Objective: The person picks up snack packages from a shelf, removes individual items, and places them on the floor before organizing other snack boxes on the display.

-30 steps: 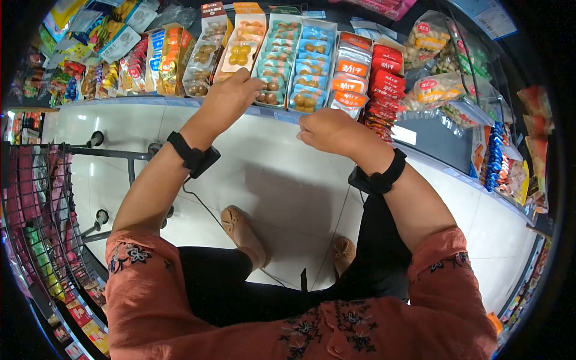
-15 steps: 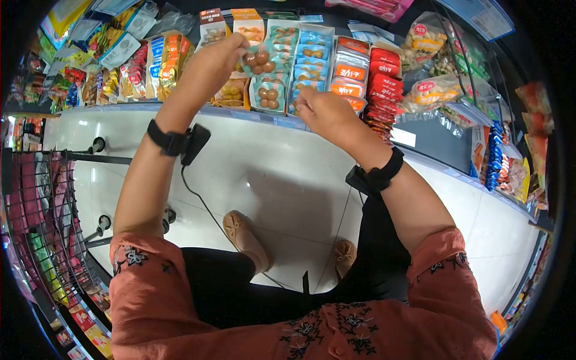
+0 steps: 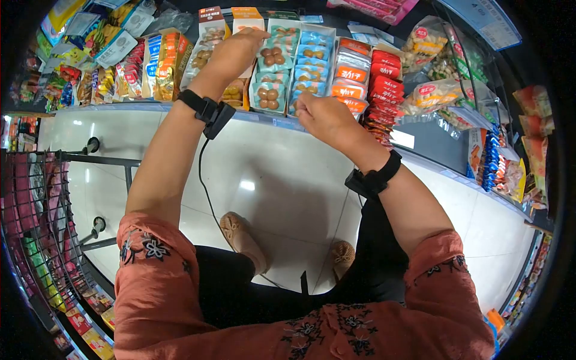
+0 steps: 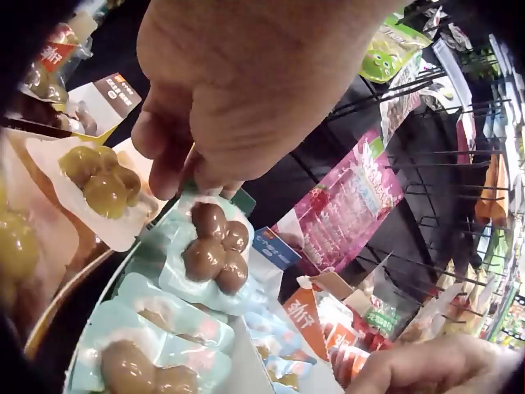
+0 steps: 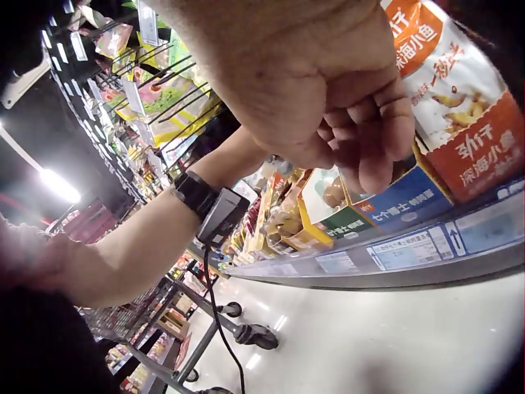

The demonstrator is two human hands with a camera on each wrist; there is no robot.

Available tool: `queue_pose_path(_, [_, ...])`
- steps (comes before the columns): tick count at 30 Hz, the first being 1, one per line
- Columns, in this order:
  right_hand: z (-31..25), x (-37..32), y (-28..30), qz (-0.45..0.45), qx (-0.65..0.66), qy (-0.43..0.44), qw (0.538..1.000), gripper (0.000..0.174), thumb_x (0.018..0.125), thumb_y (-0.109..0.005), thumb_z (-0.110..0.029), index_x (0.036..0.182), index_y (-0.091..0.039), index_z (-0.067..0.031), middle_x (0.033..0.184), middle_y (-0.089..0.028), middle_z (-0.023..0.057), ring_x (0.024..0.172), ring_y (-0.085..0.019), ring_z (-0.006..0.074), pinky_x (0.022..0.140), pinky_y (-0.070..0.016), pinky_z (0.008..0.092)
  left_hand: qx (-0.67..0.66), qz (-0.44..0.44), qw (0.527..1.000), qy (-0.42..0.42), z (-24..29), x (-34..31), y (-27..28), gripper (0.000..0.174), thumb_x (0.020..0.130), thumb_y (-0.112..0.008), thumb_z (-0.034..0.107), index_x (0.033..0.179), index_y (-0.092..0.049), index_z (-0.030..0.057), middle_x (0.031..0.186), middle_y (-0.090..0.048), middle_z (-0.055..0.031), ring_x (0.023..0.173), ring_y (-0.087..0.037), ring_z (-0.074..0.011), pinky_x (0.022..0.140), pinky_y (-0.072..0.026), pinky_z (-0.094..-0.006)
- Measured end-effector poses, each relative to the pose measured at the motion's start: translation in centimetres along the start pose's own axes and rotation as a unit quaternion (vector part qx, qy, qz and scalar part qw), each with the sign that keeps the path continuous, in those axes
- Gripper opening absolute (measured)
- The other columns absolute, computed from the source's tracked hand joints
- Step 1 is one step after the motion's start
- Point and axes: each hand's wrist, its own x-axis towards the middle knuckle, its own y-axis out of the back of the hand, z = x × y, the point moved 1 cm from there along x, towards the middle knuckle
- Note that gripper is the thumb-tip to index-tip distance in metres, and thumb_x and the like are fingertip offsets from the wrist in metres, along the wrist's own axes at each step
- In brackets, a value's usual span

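Note:
My left hand [image 3: 235,59] is over the row of snack boxes, its fingertips pinching the top edge of a pale green egg packet [image 4: 215,250]. Four brown, egg-like balls show through that packet's clear front. It lies tilted on similar packets in a white box [image 4: 246,361]. Left of it, under my wrist, is a box with yellowish egg packets [image 3: 233,91]. My right hand [image 3: 329,117] hovers at the front of the neighbouring box of blue packets [image 3: 312,69]. Its fingers are loosely curled, and nothing shows between them in the right wrist view.
Orange-and-white packets [image 3: 350,72] and red packets [image 3: 385,78] stand to the right, then clear bags of pale snacks [image 3: 435,93]. More small packets [image 3: 129,75] line the left. A shelf edge [image 5: 344,267] runs along the front. A wire cart [image 3: 45,210] stands at lower left.
My left hand first lifted the green egg packet up and left out of the row, then moved right and lowered it onto the green packets. The right hand shifted slightly up and stayed by the blue packets.

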Motion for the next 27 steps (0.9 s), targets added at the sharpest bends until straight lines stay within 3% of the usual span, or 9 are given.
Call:
queue_pose_path(4, [-0.1, 0.2, -0.2, 0.003, 0.008, -0.009, 1.000, 0.016, 0.096, -0.060, -0.019, 0.101, -0.061, -0.0043, 0.087, -0.071, 0.0207, 0.082, -0.069, 0.0428, 0.073, -0.0536, 0.0509, -0.044, -0.038, 0.998, 0.017, 0.9, -1.2, 0.6, 0.028, 0.098, -0.063, 0.017, 0.124, -0.066, 0.0074, 0.121, -0.068, -0.0167, 0.101, -0.069, -0.0382, 0.084, -0.0551, -0.0444])
queue_pose_path(7, [-0.5, 0.6, -0.3, 0.000, -0.006, -0.019, 1.000, 0.015, 0.096, -0.060, -0.019, 0.100, -0.062, -0.0045, 0.084, -0.070, 0.0205, 0.080, -0.068, 0.0426, 0.072, -0.0535, 0.0510, -0.029, -0.047, 0.998, -0.031, 2.2, -2.1, 0.3, 0.034, 0.096, -0.066, 0.021, 0.128, -0.063, 0.0093, 0.118, -0.069, -0.0153, 0.101, -0.069, -0.0365, 0.082, -0.0559, -0.0449])
queue_pose_path(10, [-0.8, 0.6, -0.3, -0.006, 0.000, -0.023, 1.000, 0.016, 0.096, -0.060, -0.020, 0.100, -0.061, -0.0044, 0.085, -0.070, 0.0206, 0.080, -0.068, 0.0427, 0.071, -0.0534, 0.0512, 0.003, -0.111, 0.993, 0.027, 4.3, -2.8, 0.6, 0.041, 0.094, -0.067, 0.020, 0.133, -0.057, 0.0116, 0.113, -0.069, -0.0135, 0.101, -0.069, -0.0355, 0.081, -0.0564, -0.0452])
queue_pose_path(13, [-1.0, 0.4, -0.3, -0.008, 0.002, -0.024, 1.000, 0.016, 0.096, -0.060, -0.020, 0.101, -0.061, -0.0043, 0.085, -0.070, 0.0205, 0.080, -0.068, 0.0427, 0.071, -0.0533, 0.0516, 0.026, -0.104, 0.994, 0.008, 4.0, -3.0, 0.2, 0.044, 0.092, -0.068, 0.018, 0.134, -0.055, 0.0135, 0.109, -0.069, -0.0122, 0.101, -0.069, -0.0351, 0.081, -0.0566, -0.0450])
queue_pose_path(16, [-0.8, 0.5, -0.5, -0.004, -0.004, -0.022, 1.000, 0.017, 0.096, -0.060, -0.021, 0.101, -0.062, -0.0042, 0.086, -0.071, 0.0204, 0.081, -0.069, 0.0426, 0.071, -0.0534, 0.0520, 0.046, -0.118, 0.992, 0.006, 4.1, -3.0, 0.5, 0.039, 0.092, -0.066, 0.015, 0.130, -0.057, 0.0125, 0.111, -0.069, -0.0117, 0.101, -0.069, -0.0355, 0.082, -0.0563, -0.0449])
queue_pose_path(20, [-0.3, 0.3, -0.2, 0.007, -0.010, -0.010, 1.000, 0.019, 0.096, -0.060, -0.021, 0.103, -0.063, -0.0038, 0.088, -0.071, 0.0203, 0.083, -0.069, 0.0426, 0.072, -0.0539, 0.0517, -0.026, -0.067, 0.997, 0.005, 4.0, -3.5, 0.6, 0.034, 0.094, -0.065, 0.015, 0.126, -0.059, 0.0110, 0.113, -0.069, -0.0124, 0.099, -0.069, -0.0360, 0.083, -0.0560, -0.0456])
queue_pose_path(24, [-0.4, 0.2, 0.1, 0.007, -0.007, -0.011, 1.000, 0.019, 0.096, -0.059, -0.020, 0.103, -0.063, -0.0038, 0.089, -0.072, 0.0202, 0.085, -0.069, 0.0423, 0.074, -0.0544, 0.0508, 0.015, -0.140, 0.990, 0.017, 5.1, -4.5, 0.6, 0.028, 0.093, -0.067, 0.019, 0.120, -0.063, 0.0119, 0.110, -0.067, -0.0136, 0.098, -0.069, -0.0368, 0.082, -0.0557, -0.0464])
queue_pose_path(27, [-0.3, 0.0, 0.1, 0.029, 0.001, 0.030, 0.999, 0.019, 0.095, -0.059, -0.020, 0.098, -0.062, -0.0012, 0.079, -0.069, 0.0235, 0.077, -0.069, 0.0445, 0.069, -0.0550, 0.0548, 0.015, -0.138, 0.990, -0.003, 4.6, -4.9, 0.2, 0.029, 0.093, -0.068, 0.021, 0.120, -0.063, 0.0132, 0.109, -0.067, -0.0135, 0.097, -0.069, -0.0369, 0.080, -0.0558, -0.0467])
